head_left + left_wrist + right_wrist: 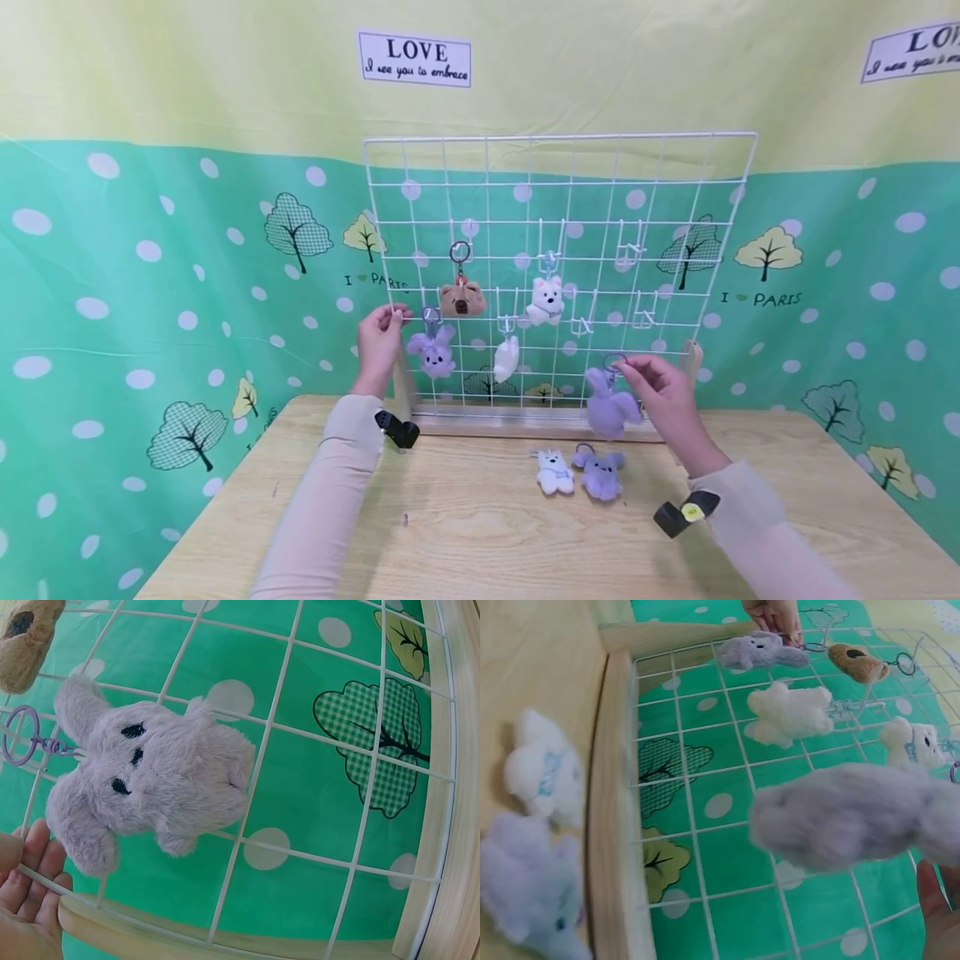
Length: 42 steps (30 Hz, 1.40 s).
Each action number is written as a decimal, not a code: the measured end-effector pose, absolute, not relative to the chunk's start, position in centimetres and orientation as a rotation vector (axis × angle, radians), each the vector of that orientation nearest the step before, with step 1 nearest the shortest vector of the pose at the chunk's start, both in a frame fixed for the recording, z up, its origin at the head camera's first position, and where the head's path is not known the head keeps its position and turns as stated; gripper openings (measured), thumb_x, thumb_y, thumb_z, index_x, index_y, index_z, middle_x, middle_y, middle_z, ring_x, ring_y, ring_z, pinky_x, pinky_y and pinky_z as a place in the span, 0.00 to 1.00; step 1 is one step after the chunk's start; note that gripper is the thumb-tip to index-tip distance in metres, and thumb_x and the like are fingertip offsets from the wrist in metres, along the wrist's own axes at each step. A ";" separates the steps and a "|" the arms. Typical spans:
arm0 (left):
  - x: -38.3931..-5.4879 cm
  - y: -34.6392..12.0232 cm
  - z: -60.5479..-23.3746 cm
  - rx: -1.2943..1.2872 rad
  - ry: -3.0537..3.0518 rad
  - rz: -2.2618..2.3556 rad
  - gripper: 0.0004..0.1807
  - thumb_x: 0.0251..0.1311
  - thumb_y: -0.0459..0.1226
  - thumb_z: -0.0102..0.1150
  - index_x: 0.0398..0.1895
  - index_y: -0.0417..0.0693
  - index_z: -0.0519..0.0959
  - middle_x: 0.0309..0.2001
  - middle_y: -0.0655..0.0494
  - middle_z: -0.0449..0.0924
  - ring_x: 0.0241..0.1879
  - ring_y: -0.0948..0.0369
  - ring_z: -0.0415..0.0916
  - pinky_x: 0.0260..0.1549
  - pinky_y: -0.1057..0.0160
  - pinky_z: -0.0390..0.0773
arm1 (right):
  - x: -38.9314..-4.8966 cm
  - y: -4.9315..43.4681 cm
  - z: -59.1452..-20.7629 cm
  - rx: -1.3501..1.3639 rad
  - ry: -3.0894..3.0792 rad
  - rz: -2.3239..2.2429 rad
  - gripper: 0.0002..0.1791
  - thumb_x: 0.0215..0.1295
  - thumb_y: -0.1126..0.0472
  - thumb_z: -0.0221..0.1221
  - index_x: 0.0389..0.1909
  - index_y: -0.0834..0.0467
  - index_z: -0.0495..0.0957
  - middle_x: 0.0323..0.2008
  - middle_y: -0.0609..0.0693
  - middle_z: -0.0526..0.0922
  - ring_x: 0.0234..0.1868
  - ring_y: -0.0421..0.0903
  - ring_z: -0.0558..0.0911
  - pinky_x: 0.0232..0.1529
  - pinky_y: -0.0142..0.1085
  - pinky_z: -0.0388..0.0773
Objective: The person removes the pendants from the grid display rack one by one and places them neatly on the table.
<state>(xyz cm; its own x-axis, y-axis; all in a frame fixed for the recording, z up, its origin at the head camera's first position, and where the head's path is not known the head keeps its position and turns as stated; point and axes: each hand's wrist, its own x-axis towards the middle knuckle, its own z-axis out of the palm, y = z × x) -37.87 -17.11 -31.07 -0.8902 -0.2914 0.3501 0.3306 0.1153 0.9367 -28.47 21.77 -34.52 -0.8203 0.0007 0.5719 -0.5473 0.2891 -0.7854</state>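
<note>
My left hand (pixel 381 346) grips the left edge of a white wire grid rack (pixel 562 135), thumb in front and fingers behind in the left wrist view. My right hand (pixel 663 396) pinches the ring of a purple plush bunny keychain (pixel 609 412), which hangs in front of the grid's lower right, its face turned away in the head view. On the grid hang another purple bunny keychain (pixel 435 354) beside my left hand, a brown bear-like keychain (pixel 462 298), a white bear keychain (pixel 547 302) and a white plush keychain (pixel 507 360) seen from the back.
Bare white hooks (pixel 630 253) stick out on the grid's right side, with others lower down. A white plush keychain (pixel 555 473) and a purple plush keychain (pixel 600 475) lie on the wooden table (pixel 465 550) before the rack's wooden base (pixel 525 422). A patterned curtain (pixel 172 317) hangs behind.
</note>
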 end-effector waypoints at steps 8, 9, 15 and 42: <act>-37.9 -17.0 -30.9 -0.033 -1.936 -1.825 0.12 0.69 0.33 0.47 0.50 0.38 0.75 0.48 0.43 0.80 0.50 0.55 0.78 0.56 0.67 0.73 | -26.3 24.0 -36.6 0.408 -2.167 1.447 0.10 0.67 0.62 0.56 0.42 0.67 0.76 0.36 0.33 0.80 0.36 0.33 0.79 0.32 0.24 0.80; -37.9 -17.0 -30.9 -0.033 -1.937 -1.826 0.12 0.69 0.33 0.46 0.50 0.38 0.75 0.48 0.43 0.80 0.50 0.55 0.78 0.56 0.67 0.73 | -26.1 24.3 -36.9 0.398 -2.179 1.436 0.11 0.68 0.62 0.55 0.42 0.66 0.76 0.36 0.33 0.80 0.36 0.33 0.79 0.34 0.24 0.80; -37.9 -17.1 -30.9 -0.032 -1.944 -1.824 0.12 0.70 0.34 0.46 0.50 0.39 0.76 0.49 0.44 0.80 0.51 0.56 0.77 0.57 0.66 0.73 | -24.9 26.0 -38.6 0.350 -2.204 1.420 0.09 0.67 0.66 0.54 0.41 0.69 0.75 0.33 0.33 0.80 0.32 0.32 0.79 0.31 0.24 0.80; -38.2 -17.0 -31.2 -0.029 -1.920 -1.837 0.12 0.69 0.32 0.47 0.50 0.37 0.75 0.49 0.42 0.80 0.50 0.54 0.77 0.56 0.67 0.73 | -23.7 28.0 -44.0 0.242 -2.275 1.431 0.08 0.67 0.66 0.55 0.38 0.70 0.77 0.33 0.38 0.82 0.33 0.35 0.81 0.34 0.26 0.80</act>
